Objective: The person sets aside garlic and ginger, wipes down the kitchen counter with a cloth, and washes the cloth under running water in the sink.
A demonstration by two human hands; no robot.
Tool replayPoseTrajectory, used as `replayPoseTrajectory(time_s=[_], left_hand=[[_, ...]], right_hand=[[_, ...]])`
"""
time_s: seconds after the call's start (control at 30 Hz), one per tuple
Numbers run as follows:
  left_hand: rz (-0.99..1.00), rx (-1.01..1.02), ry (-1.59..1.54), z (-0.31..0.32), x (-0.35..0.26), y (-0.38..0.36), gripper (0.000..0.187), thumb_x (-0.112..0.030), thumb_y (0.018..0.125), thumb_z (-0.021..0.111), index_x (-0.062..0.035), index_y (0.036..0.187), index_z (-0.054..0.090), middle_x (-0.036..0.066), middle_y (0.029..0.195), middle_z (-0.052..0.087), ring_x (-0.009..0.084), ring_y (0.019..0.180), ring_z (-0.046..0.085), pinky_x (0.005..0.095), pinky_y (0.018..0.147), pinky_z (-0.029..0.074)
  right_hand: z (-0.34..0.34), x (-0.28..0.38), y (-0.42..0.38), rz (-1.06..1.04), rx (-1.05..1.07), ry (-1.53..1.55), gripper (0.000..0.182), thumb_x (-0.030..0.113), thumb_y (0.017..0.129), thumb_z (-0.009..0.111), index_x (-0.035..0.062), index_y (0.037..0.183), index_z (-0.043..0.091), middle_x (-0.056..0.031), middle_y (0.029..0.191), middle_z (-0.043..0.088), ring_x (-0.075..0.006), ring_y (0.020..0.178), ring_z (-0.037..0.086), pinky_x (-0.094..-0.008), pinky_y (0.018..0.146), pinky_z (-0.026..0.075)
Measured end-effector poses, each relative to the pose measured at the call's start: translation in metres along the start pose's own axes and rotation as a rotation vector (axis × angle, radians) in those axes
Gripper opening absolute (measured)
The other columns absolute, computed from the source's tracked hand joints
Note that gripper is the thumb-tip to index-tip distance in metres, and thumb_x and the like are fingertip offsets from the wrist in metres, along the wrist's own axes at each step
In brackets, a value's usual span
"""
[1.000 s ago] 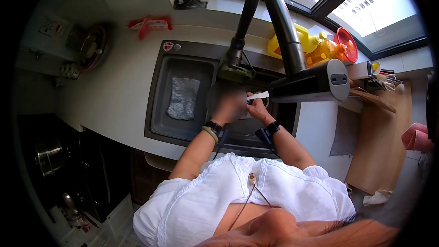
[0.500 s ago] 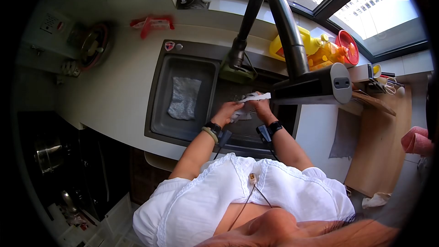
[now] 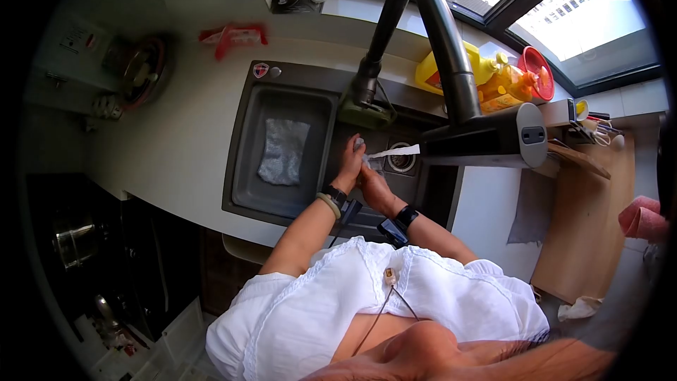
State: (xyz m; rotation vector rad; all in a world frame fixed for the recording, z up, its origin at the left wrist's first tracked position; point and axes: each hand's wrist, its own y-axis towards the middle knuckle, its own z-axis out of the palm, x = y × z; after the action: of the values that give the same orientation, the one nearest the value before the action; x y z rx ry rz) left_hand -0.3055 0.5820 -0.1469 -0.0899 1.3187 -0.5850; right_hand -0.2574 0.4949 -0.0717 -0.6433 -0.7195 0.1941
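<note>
Both hands are low over the right basin of the dark sink (image 3: pixel 243 187), pressed close together. My left hand (image 3: pixel 348 164) is closed around a light grey, crumpled cloth (image 3: pixel 360 143), a bit of which pokes out above the fingers. Just below and to its right, my right hand (image 3: pixel 375 188) is also closed on the cloth; most of it is hidden in the hands. A white stream of water (image 3: pixel 397 150) runs from the black faucet (image 3: pixel 486 142) toward the hands. In the left basin lies a flat silvery-grey cloth-like sheet (image 3: pixel 283 152).
A drain (image 3: pixel 402 160) shows right of my hands. A green caddy (image 3: pixel 367 114) hangs behind the faucet base. Yellow (image 3: pixel 429 72) and orange (image 3: pixel 506 92) bottles and a red basket (image 3: pixel 537 74) stand by the window. Wooden board (image 3: pixel 585 219) at right.
My right hand has moved left and down against my left hand, bunching the cloth between them. The drain is now uncovered. My left hand has tilted more upright.
</note>
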Motion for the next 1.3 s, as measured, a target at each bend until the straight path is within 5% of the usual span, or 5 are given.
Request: replayPoseTrajectory(time_s=[0.2, 0.37, 0.63, 0.9, 1.3], left_hand=[[0.663, 0.039, 0.750, 0.036, -0.051, -0.061, 0.021, -0.015, 0.096, 0.052, -0.0012, 0.111, 0.058, 0.018, 0.107, 0.059, 0.0317, 0.104, 0.057, 0.0402, 0.090, 0.045], [0.522, 0.241, 0.544, -0.037, 0.100, 0.044, 0.020, -0.021, 0.097, 0.053, -0.0048, 0.104, 0.062, 0.011, 0.091, 0.061, 0.0235, 0.083, 0.060, 0.0345, 0.074, 0.049], [-0.020, 0.223, 0.433, 0.000, -0.046, -0.044, 0.018, -0.019, 0.093, 0.060, -0.0048, 0.101, 0.066, 0.009, 0.093, 0.066, 0.0172, 0.084, 0.061, 0.0349, 0.074, 0.050], [1.054, -0.046, 0.936, 0.009, -0.025, -0.003, 0.009, -0.008, 0.079, 0.060, -0.0068, 0.088, 0.058, 0.012, 0.082, 0.056, 0.0296, 0.077, 0.054, 0.0414, 0.069, 0.043], [-0.337, 0.168, -0.152, 0.014, -0.061, -0.045, 0.053, -0.043, 0.101, 0.044, -0.0039, 0.138, 0.048, 0.012, 0.135, 0.051, 0.0228, 0.123, 0.049, 0.0338, 0.105, 0.037]], right_hand=[[-0.019, 0.033, 0.008, 0.032, -0.036, 0.177, 0.039, 0.036, 0.102, 0.046, 0.0059, 0.125, 0.055, -0.0064, 0.120, 0.061, -0.0168, 0.108, 0.057, -0.0336, 0.096, 0.046], [-0.015, 0.025, -0.001, -0.165, -0.010, -0.209, 0.038, 0.037, 0.102, 0.048, 0.0058, 0.119, 0.059, -0.0046, 0.112, 0.064, -0.0132, 0.103, 0.058, -0.0306, 0.089, 0.046], [-0.060, 0.036, 0.023, -0.227, -0.191, -0.056, 0.021, 0.018, 0.097, 0.050, 0.0047, 0.109, 0.061, -0.0058, 0.104, 0.067, -0.0190, 0.095, 0.064, -0.0335, 0.085, 0.050], [0.000, 0.023, -0.002, 0.029, -0.016, 0.141, 0.034, 0.031, 0.099, 0.055, 0.0087, 0.125, 0.056, -0.0040, 0.117, 0.063, -0.0169, 0.104, 0.060, -0.0342, 0.088, 0.050], [0.016, 0.022, -0.010, 0.035, -0.176, -0.079, 0.045, 0.043, 0.103, 0.038, 0.0103, 0.131, 0.051, -0.0069, 0.126, 0.059, -0.0228, 0.121, 0.051, -0.0386, 0.105, 0.037]])
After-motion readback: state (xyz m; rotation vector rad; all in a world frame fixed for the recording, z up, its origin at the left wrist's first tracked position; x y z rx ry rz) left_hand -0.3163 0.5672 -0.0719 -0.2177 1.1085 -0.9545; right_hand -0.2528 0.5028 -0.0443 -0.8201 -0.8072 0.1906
